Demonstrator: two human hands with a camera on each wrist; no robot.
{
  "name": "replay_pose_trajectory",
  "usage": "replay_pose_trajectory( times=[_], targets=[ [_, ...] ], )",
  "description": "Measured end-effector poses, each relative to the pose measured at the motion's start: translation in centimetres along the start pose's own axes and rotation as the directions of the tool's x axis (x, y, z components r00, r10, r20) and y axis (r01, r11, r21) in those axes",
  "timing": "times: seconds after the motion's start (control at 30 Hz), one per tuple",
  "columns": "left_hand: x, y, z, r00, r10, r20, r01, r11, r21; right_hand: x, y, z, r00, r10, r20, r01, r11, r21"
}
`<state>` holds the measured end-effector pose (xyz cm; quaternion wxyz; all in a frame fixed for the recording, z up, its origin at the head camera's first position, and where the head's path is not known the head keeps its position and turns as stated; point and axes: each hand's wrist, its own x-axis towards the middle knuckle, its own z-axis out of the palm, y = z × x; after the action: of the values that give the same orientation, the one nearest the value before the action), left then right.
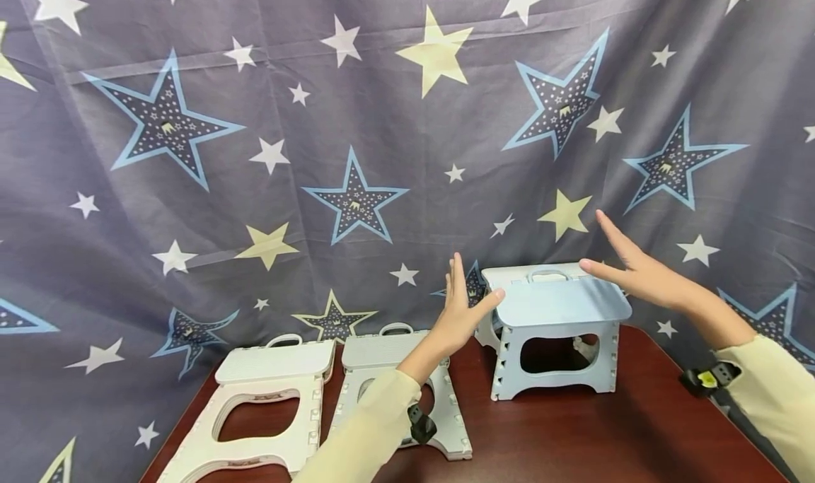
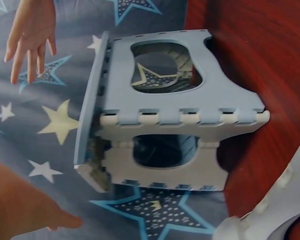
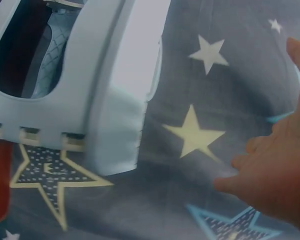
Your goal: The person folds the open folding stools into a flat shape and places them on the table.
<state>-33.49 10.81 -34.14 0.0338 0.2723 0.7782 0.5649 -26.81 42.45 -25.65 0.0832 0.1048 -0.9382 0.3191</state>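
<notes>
A light blue folding step stool (image 1: 560, 306) stands unfolded on its legs on the dark red-brown table (image 1: 541, 440), with its carry handle at the back of the top. Its hinged white side panels show in the left wrist view. My left hand (image 1: 460, 317) is raised in the air just left of the stool, fingers straight and thumb spread. On the other side, my right hand (image 1: 643, 274) hovers above the stool's right end, its fingers extended. Both palms face inward, and neither hand holds anything.
Two folded step stools lie on the table to the left: a whitish one (image 1: 274, 366) and a pale grey one (image 1: 382, 352), partly behind my left forearm. A grey curtain (image 1: 382, 136) printed with stars hangs right behind the table. The table's right edge runs below my right forearm.
</notes>
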Motion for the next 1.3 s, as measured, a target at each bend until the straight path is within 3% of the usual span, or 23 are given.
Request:
replay_pose_trajectory(
  times=[0.27, 0.43, 0.7, 1.0, 1.13, 1.3],
  targets=[
    [-0.2, -1.6, 2.0, 0.999, -0.050, -0.004, 0.049, 0.994, -0.094, -1.5, 3.8, 0.2, 0.997, 0.071, 0.013, -0.072, 0.984, 0.162],
    [-0.3, -2.7, 3.4, 0.998, -0.066, 0.007, 0.066, 0.985, -0.157, -2.4, 6.2, 0.7, 0.997, 0.068, 0.027, -0.073, 0.945, 0.320],
    [0.0, -5.2, 5.5, 0.991, -0.136, -0.001, 0.132, 0.964, -0.232, -3.9, 10.5, 2.3, 0.996, 0.031, 0.079, -0.072, 0.796, 0.602],
    [-1.1, -6.0, 7.0, 0.988, -0.154, -0.021, 0.140, 0.943, -0.301, -5.2, 14.3, 4.7, 0.988, 0.030, 0.153, -0.136, 0.645, 0.752],
    [-1.4, -7.0, 7.8, 0.983, -0.178, -0.036, 0.157, 0.931, -0.330, -5.8, 15.3, 5.8, 0.984, 0.057, 0.168, -0.166, 0.636, 0.754],
    [-1.5, -7.8, 8.3, 0.972, -0.232, -0.036, 0.205, 0.913, -0.354, -6.3, 16.3, 6.9, 0.975, 0.090, 0.203, -0.210, 0.672, 0.710]
  ],
)
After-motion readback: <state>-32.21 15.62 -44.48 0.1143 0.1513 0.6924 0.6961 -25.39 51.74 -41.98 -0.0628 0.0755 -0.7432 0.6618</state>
